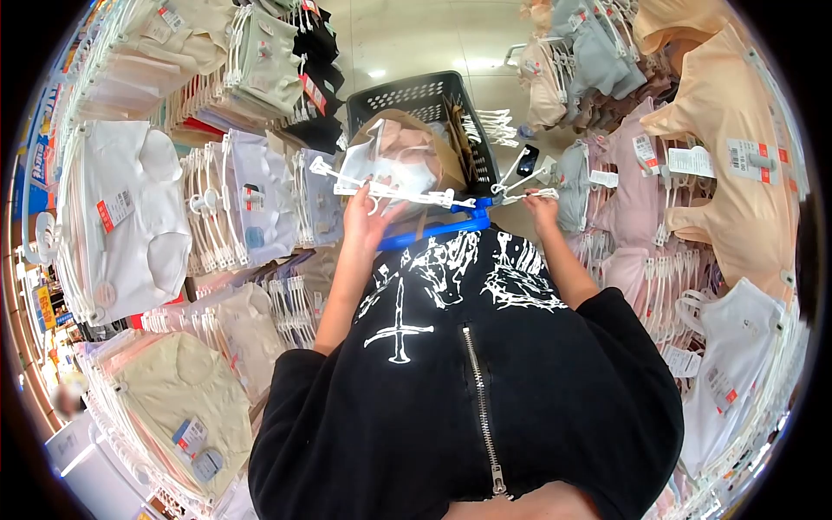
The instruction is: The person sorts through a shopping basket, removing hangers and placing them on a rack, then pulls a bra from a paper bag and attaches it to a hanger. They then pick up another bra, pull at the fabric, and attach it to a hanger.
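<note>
Hangers [429, 198] of slim white plastic, frame centre: left hand [367, 222] and right hand [543, 209] grip them; keep ends aligned to prevent tangling.

White hangers [425, 197] — blue cart handle [433, 231] — black shirt [572, 407], white print [399, 330].

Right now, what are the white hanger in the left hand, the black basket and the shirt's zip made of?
White hanger in the left hand: probably plastic, with thin, smooth bars.
Black basket: likely hard plastic; its stiff wall has rows of holes.
Zip: looks like shiny metal, because its teeth are silvery.
</note>
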A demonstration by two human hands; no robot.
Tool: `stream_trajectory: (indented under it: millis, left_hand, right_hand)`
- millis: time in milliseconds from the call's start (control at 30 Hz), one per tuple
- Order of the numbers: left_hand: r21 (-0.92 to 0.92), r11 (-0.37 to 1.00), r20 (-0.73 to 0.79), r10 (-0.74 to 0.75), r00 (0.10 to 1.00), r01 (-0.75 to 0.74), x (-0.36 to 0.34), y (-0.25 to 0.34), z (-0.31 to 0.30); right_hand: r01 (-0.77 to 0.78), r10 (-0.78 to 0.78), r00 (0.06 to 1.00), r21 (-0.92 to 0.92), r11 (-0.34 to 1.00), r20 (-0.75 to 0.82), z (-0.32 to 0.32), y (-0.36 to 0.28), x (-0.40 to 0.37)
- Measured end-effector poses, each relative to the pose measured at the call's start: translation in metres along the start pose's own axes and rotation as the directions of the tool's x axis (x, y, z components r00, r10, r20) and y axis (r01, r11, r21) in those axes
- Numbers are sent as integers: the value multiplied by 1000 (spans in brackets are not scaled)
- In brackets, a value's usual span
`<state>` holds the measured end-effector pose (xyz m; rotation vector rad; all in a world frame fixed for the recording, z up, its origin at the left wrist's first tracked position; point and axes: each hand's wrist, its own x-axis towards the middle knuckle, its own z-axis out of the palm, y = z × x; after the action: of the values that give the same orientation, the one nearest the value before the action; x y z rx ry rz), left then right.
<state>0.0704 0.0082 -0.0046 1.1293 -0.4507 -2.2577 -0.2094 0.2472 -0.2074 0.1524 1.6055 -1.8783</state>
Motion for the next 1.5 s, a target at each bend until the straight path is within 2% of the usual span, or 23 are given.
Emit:
stream_trajectory:
  millis: [67,267,400,500,600,700,733,833,933,1033,1133,1200,1233,1267,1300,1333,1367,1433,1500]
  left_hand:
    - [-1,1000,1,-10,1000,10,-1,0,-3]
    - [4,1000,-42,-1,999,1,-7,-4,-5]
    - [-17,1000,-61,15,998,-16,-13,-5,-7]
    - [3,1000,-83,21,996,-21,-17,-2,-6]
    - [20,1000,-70,23,997,-22,-18,-1,-2]
    - [47,998,-44,36,998,-34,-18,-1,3]
    - [53,998,-35,39,999,-37,-17,-1,4]
    - [64,998,-21,31,999,-29,-14,0,10]
    - [68,997,-9,26,1000,-25,-15,2,21]
    - [111,992,54,51,997,-57,-13,2,28]
    - [163,981,159,77,984,-103,-14,2,40]
    - [193,976,191,62,980,-99,-17,0,51]
    - [208,973,208,50,977,-95,-18,-1,53]
    - [245,965,229,40,973,-98,-15,-3,52]
    - [239,967,214,34,976,-86,-13,-5,51]
    - [232,970,201,30,979,-77,-10,-6,52]
    - [224,972,188,28,982,-70,-7,-6,53]
    - [239,968,186,26,982,-71,-10,-2,59]
    - [231,968,209,45,977,-94,-10,2,57]
  right_hand:
    - [-58,58,998,14,998,-14,-6,5,10]
    - [27,-8,989,-123,992,150,-4,-1,-3]
    - [-36,38,996,28,999,-82,-4,22,-6]
    - [-217,218,955,26,976,-203,-12,40,0]
    - [-265,269,947,45,963,-174,-15,47,3]
    - [-236,248,950,81,968,-188,-16,48,5]
    - [-229,237,951,63,971,-199,-19,48,5]
    - [-403,317,901,-301,865,-295,-28,49,13]
    - [-501,441,859,-243,831,-261,-25,31,2]
    - [-299,250,948,-288,910,-196,5,-5,-18]
    - [110,-126,990,-219,969,-60,55,-56,-43]
    - [199,-162,971,-222,954,174,97,-99,-62]
    - [287,-205,918,-215,933,339,117,-115,-72]
    - [270,-134,850,-202,942,510,136,-127,-80]
    - [337,-93,756,-263,904,648,148,-121,-77]
    - [472,-58,635,-327,819,771,161,-120,-82]
    - [470,1,579,-334,817,815,172,-118,-90]
    - [639,73,438,-367,676,896,186,-118,-104]
    - [733,54,434,-387,560,900,191,-113,-110]
